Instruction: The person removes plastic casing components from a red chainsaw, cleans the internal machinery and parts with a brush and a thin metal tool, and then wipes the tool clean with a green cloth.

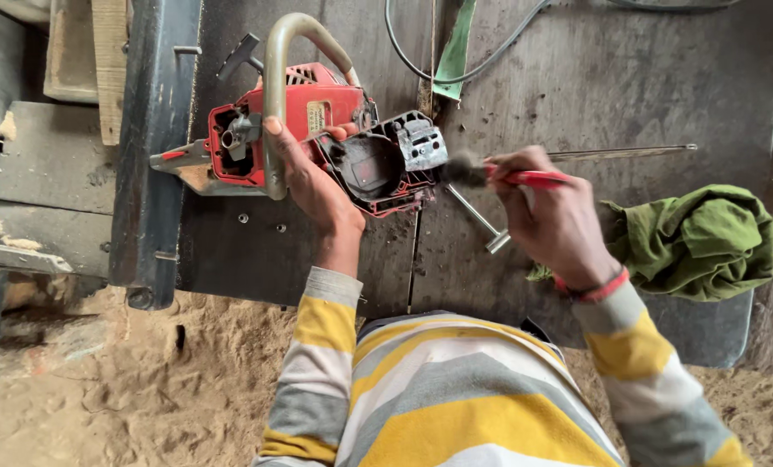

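A red chainsaw body (pixel 317 112) with a curved grey handle bar (pixel 275 95) lies on a dark workbench (pixel 577 86), its side cover off and the black inner cavity (pixel 371 166) exposed. My left hand (pixel 313 186) grips the saw body near the handle bar, thumb and fingers on the red casing. My right hand (pixel 546 216) holds a red-handled brush (pixel 525 178); its dark bristles (pixel 462 169) touch the grey metal part (pixel 421 143) at the edge of the open cavity.
A T-shaped metal wrench (pixel 481 220) lies just below the brush. A crumpled green rag (pixel 702 242) sits at the right. A thin metal rod (pixel 628 152), a black cable (pixel 490 60) and a green strip (pixel 454 47) lie farther back. Sawdust covers the ground (pixel 101 389).
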